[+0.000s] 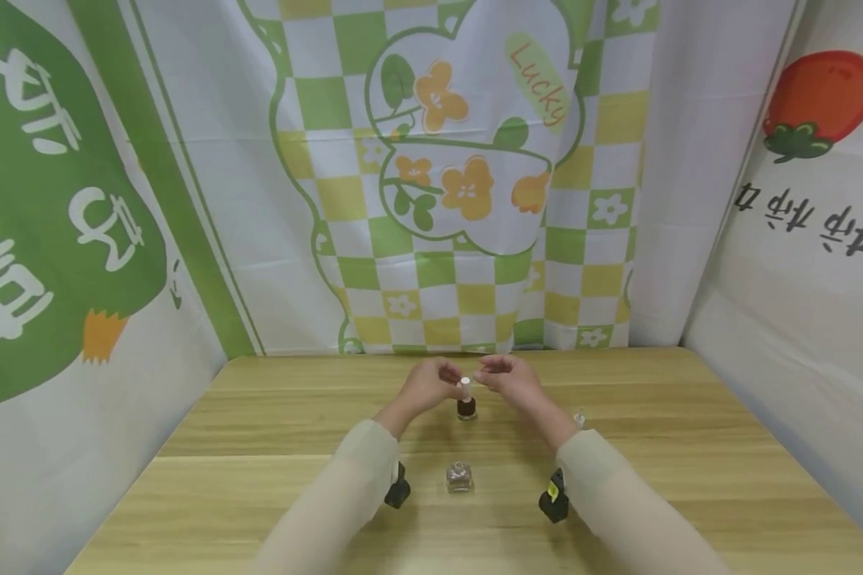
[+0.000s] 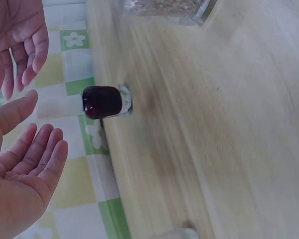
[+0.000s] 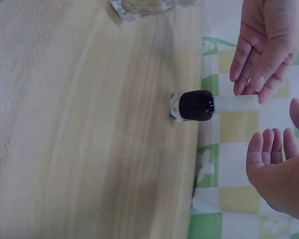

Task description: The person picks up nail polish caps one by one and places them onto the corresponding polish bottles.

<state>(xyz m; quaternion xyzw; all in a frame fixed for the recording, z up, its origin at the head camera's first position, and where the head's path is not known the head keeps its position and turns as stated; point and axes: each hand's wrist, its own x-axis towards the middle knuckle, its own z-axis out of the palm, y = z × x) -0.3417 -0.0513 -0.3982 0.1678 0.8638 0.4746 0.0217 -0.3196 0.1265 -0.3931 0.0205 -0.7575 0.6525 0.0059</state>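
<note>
A small nail polish bottle [image 1: 466, 408], dark red with a tall white cap [image 3: 236, 103], stands upright on the wooden table. Close to the left of its cap is my left hand [image 1: 434, 380], its fingers loosely bent; in the right wrist view they come right up to the cap's end. My right hand [image 1: 512, 378] hovers on the other side, slightly apart, fingers relaxed and a little curved. Both palms face inward, seen well in the left wrist view, with nothing between the fingers. Nearer to me sits a squarish clear glass container [image 1: 459, 477] with greyish-brown flecked contents.
A small white-topped item [image 1: 579, 419] shows partly behind my right forearm. The wooden table [image 1: 259, 495] ends at a checkered green, yellow and white curtain [image 1: 431, 271]. Printed cloths hang at both sides. A black camera is strapped at each wrist.
</note>
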